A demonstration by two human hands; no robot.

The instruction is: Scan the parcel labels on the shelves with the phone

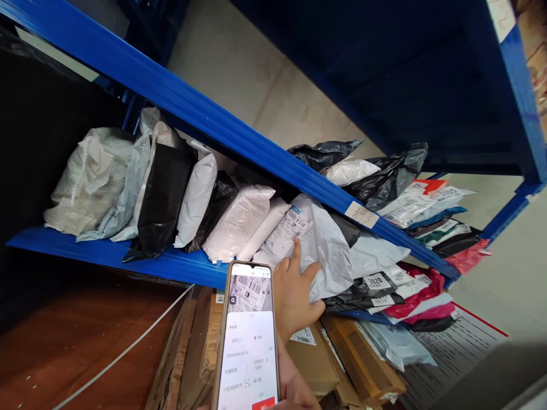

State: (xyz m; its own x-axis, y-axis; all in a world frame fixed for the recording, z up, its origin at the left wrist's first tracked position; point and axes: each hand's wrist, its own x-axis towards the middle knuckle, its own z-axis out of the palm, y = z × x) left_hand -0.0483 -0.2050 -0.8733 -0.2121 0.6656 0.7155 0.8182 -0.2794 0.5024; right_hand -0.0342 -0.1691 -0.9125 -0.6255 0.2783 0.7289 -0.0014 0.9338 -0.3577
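Observation:
My left hand point(296, 293) is open, fingers spread, with one fingertip at the printed shipping label point(290, 230) on a grey plastic mailer bag point(329, 250). The bag leans on the lower blue shelf among other parcels. In front and below, my right hand point(293, 393) holds a smartphone point(248, 347) upright, thumb at its lower right edge. Most of that hand is behind the phone or out of frame. A camera picture of a label fills the top of the screen, with lines of text and a red button below. White parcels point(239, 219) stand left of the label.
The blue shelf beam point(239, 134) slants across, with a paper tag point(361, 214). Black, white and beige bags point(96, 176) line the left. Numbered mailers point(376, 282) are stacked right. Cardboard boxes point(363, 359) stand underneath; a white cord point(128, 347) runs lower left.

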